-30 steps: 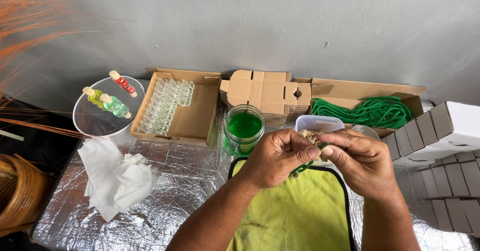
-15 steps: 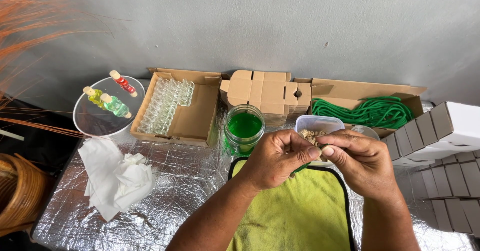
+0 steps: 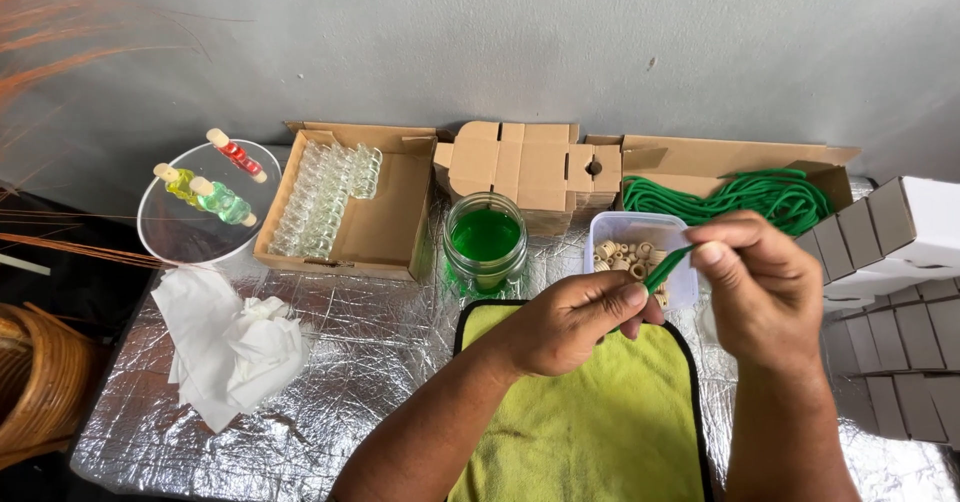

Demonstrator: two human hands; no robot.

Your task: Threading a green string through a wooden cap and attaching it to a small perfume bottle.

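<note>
My left hand (image 3: 570, 322) and my right hand (image 3: 765, 287) both pinch a short green cord (image 3: 665, 267) above a yellow-green cloth (image 3: 590, 422) with a black edge. The cord runs from the left fingers up to the right thumb and forefinger. Just behind the hands stands a clear plastic tub of small beige beads (image 3: 630, 252). A glass jar of green liquid (image 3: 485, 242) sits left of the tub.
A cardboard box of small clear vials (image 3: 330, 197), a clear round plate with three filled corked vials (image 3: 205, 197), flat folded cartons (image 3: 530, 167), a box of green cords (image 3: 750, 192), stacked white boxes (image 3: 900, 252), crumpled tissue (image 3: 235, 347), a wicker basket (image 3: 35, 392). Silver foil covers the table (image 3: 350, 362).
My hands have drawn apart slightly; the right hand rose and pulled the green cord out taut between them, so more of it shows.
</note>
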